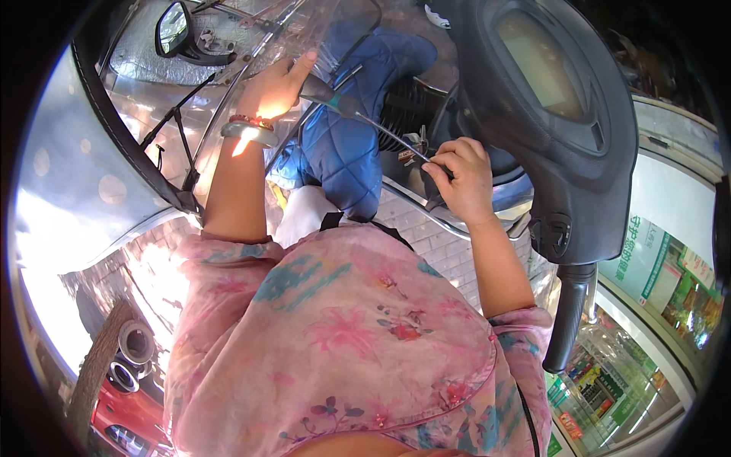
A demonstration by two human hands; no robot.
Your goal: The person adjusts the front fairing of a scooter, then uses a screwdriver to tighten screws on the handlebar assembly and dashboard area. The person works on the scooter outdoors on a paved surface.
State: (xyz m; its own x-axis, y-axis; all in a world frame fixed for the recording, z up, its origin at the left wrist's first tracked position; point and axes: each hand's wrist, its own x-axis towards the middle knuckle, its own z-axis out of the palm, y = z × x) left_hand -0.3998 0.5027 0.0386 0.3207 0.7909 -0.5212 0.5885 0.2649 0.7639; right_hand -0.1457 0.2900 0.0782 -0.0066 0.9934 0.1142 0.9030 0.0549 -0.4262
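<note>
My left hand, with bracelets on its wrist, reaches up against the clear windscreen of a scooter and grips the thick dark end of a long thin metal rod. The rod slants down to the right. My right hand pinches its thin end beside a small metal fitting on the scooter's handlebar area. Behind the rod hangs a blue quilted cover. My pink flowered shirt fills the lower middle of the view.
The scooter's dark dashboard housing curves along the right, with a black handlebar grip below it. A mirror sits at the top left. Shop windows with shelves are on the right, and a red vehicle is at the lower left.
</note>
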